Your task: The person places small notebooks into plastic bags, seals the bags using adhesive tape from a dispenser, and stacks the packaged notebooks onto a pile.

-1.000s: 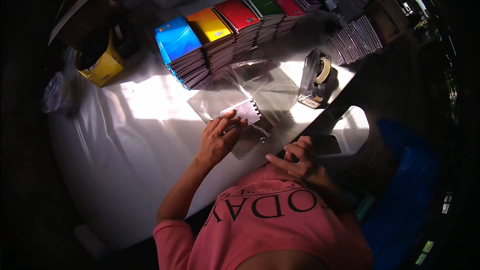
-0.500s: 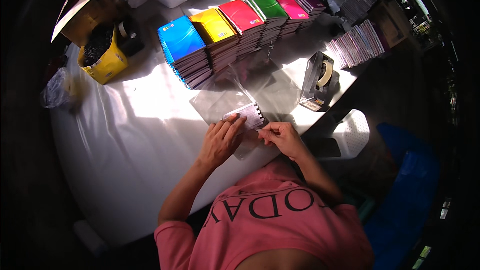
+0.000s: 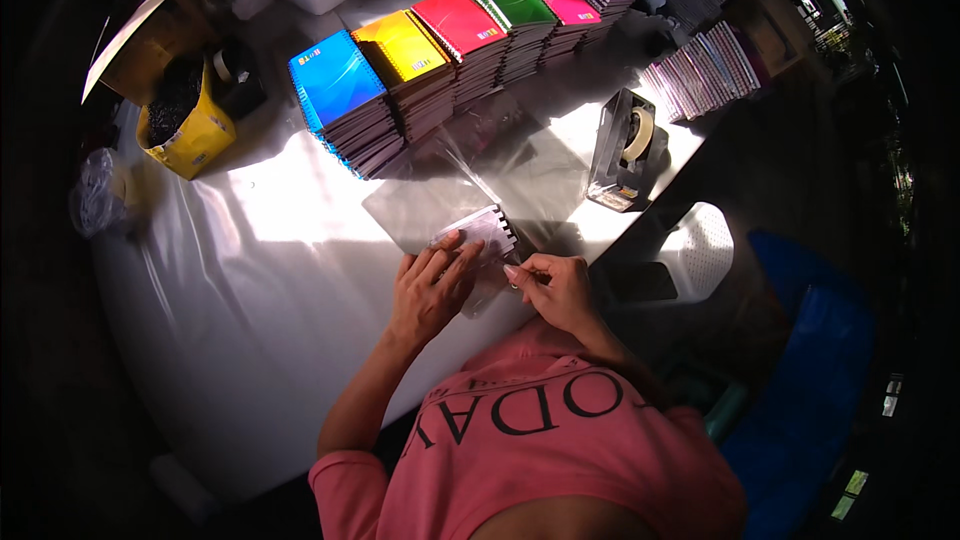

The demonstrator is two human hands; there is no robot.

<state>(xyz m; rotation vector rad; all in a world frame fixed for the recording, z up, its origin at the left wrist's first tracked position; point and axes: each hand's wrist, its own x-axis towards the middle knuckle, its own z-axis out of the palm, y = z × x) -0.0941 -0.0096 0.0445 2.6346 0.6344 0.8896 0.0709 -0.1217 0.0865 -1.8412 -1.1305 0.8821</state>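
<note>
- Left of the black tape dispenser (image 3: 615, 155) and nearer the person, a small white pad (image 3: 490, 227) lies on or under clear plastic (image 3: 405, 212), I cannot tell which; fingers hide part of it.
- The left hand (image 3: 432, 288) rests fingers-down on the pad, grasping nothing visible.
- The right hand (image 3: 558, 290), nearer the person than the dispenser, pinches thumb and forefinger beside the pad's toothed edge; anything between them is too small to tell.
- Far left of the dispenser, a yellow container's (image 3: 205, 135) dark contents are indistinct.
</note>
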